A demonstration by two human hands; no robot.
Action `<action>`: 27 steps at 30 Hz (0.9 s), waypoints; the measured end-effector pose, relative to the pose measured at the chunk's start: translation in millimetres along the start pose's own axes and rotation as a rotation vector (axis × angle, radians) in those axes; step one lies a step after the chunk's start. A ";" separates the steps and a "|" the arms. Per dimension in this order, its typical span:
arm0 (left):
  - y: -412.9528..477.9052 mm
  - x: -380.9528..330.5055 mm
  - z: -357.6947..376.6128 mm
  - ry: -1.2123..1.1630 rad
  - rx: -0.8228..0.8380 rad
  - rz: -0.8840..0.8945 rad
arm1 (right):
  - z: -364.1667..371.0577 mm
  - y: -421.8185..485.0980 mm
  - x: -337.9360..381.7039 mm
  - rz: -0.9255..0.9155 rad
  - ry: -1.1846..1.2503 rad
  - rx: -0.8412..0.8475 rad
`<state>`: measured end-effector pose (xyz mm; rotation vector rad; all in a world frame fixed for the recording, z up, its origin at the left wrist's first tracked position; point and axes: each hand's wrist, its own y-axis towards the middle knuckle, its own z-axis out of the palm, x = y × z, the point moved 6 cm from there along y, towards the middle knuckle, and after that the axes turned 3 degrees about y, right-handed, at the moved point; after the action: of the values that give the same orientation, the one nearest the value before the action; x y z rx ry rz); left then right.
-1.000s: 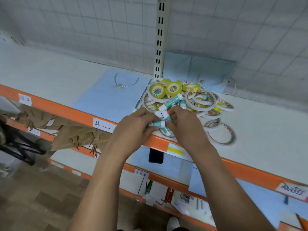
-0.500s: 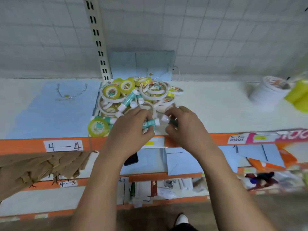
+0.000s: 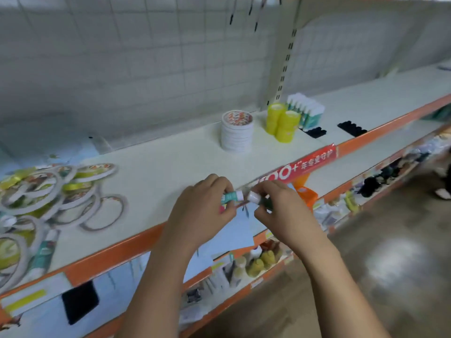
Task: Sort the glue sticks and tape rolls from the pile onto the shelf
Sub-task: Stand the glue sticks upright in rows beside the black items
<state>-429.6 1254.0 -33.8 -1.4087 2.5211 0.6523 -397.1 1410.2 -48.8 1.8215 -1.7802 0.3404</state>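
Head view: a red strip (image 3: 305, 165) on the orange edge of the shelf (image 3: 170, 154), right of centre, shows "00+" and Chinese characters too blurred to read. At centre frame the left hand (image 3: 202, 208) pinches a teal glue stick (image 3: 231, 196) in curled fingers. The right hand (image 3: 283, 208) grips a second glue stick (image 3: 255, 197) the same way, and the two white caps face each other, close but apart. Both sticks are above the shelf's front edge.

The pile (image 3: 48, 191) of tape rolls and glue sticks lies at the left edge, too blurred to count. In the upper right of the shelf stand one stack of white tape rolls (image 3: 236, 132), two stacks of yellow tape rolls (image 3: 284, 123) and a block of upright glue sticks (image 3: 307, 113), with two black pieces (image 3: 316, 132) beside them.
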 end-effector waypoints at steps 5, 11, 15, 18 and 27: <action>69.3 -87.3 59.9 -0.018 0.024 0.072 | -69.5 4.8 -102.6 0.064 -0.045 -0.055; 129.3 -146.8 103.8 -0.020 0.013 0.082 | -125.6 26.6 -178.5 0.095 -0.069 -0.072; 162.1 -154.0 120.9 0.017 0.005 0.061 | -140.6 52.0 -203.6 0.071 -0.049 -0.085; 186.3 -151.3 130.2 0.043 -0.011 0.056 | -146.6 72.5 -217.2 0.050 -0.034 -0.102; 269.6 -156.2 167.2 0.062 0.023 0.089 | -163.2 134.2 -255.3 0.028 0.012 -0.108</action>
<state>-582.6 1572.4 -48.5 -1.3359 2.6432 0.6023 -516.5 1718.7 -28.0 1.7177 -1.7821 0.2595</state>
